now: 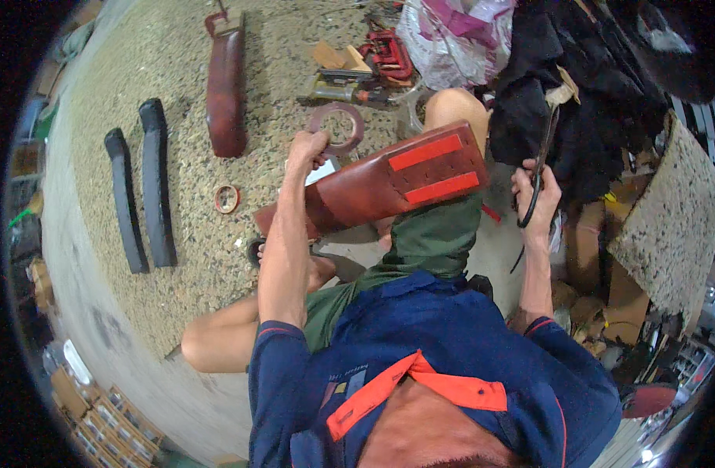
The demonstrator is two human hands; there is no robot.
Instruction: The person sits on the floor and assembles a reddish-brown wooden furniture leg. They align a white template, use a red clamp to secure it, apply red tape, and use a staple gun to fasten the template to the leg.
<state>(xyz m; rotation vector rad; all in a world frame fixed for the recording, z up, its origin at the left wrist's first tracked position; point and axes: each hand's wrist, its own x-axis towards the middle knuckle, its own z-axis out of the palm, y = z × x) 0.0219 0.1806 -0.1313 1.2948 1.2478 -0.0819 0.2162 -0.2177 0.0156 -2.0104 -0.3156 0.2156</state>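
Note:
My left hand (309, 150) is closed at the near edge of a wide, pinkish-brown roll of tape (359, 134). Below it, a long reddish-brown leather piece (365, 193) lies slanted across my leg, partly behind my left forearm. Two bright red strips (426, 153) run along its right end, with small dark marks between them. Off to the right, my right hand (537, 191) is closed around a long, dark, curved tool (546, 144), whose exact kind I cannot make out. A small white piece (323, 168) shows beside my left hand.
Another reddish-brown piece (227, 97) with a clamp at its far end lies on the speckled mat (190, 304). Two black padded strips (158, 187) and a small tape roll (227, 200) are leftward. Red clamps (389, 54), a plastic bag (455, 47) and black cloth (529, 117) lie farther off.

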